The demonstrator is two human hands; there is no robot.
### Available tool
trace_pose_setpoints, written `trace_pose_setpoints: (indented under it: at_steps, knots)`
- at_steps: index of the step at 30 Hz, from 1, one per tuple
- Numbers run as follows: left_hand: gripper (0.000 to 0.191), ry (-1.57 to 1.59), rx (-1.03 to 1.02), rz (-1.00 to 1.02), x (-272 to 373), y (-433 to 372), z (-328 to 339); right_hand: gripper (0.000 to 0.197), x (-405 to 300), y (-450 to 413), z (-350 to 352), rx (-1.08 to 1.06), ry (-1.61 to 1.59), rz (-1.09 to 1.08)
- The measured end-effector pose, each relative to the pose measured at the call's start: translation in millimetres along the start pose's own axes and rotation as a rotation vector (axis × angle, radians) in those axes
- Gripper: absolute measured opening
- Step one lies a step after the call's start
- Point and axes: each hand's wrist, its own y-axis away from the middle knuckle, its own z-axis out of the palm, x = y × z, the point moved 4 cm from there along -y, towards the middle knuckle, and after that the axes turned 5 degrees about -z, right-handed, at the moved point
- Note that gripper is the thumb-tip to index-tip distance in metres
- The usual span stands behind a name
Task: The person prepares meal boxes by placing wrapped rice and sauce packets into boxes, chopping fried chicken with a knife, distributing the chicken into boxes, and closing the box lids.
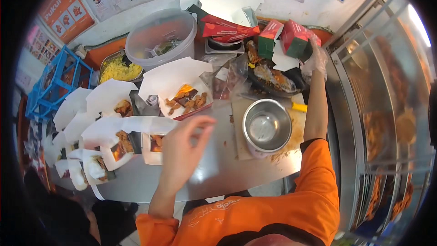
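My left hand [184, 153] is bare and raised over the steel table, fingers bent and a gap showing beside the thumb. Nothing is visible in it. Just beyond it, an open carton [201, 110] holds small fried pieces and a dark sauce sachet. My right hand [314, 59], in a clear plastic glove, reaches to the back right. Its fingers lie against a red and green folded carton [296, 37]; whether they grip it is unclear. A second red and green carton [270, 37] stands to the left of that one.
A steel bowl [267, 126] stands on a cutting board [240, 143] near a yellow-handled knife [299, 106]. Behind are a black dish of food [273, 78] and a clear plastic tub [160, 41]. Several open food boxes [102, 133] crowd the left. A glass display cabinet [379, 109] borders the right.
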Motion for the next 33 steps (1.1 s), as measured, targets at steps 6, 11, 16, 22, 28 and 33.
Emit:
trace_pose_setpoints:
  at_steps: [6, 11, 16, 22, 28, 33]
  knots:
    - [0.018, -0.138, -0.237, 0.02, 43.9, -61.7, 97.4, 0.029, -22.4, 6.6, 37.7, -0.355, -0.837, 0.144]
    - [0.02, -0.195, -0.212, 0.065, 57.4, -113.8, 146.7, 0.024, -7.1, 3.3, 13.2, -0.411, -0.489, -0.212]
    - [0.026, -0.258, 0.079, 0.243, 63.7, -174.8, 198.1, 0.018, -34.2, 29.1, -19.5, -0.35, -0.924, -0.123]
    - [0.065, 0.085, 0.143, 0.332, 89.1, -194.0, 203.7, 0.026, -46.5, 58.0, -61.7, -0.152, -0.34, -0.484]
    - [0.129, 0.722, -0.203, 0.433, 100.3, -168.1, 121.7, 0.037, -114.0, 175.5, -70.6, -0.968, -0.466, -0.988]
    - [0.062, 1.232, 0.687, 0.181, -50.5, -60.1, -30.9, 0.032, -125.4, 134.0, -43.8, -0.203, -0.222, -1.146]
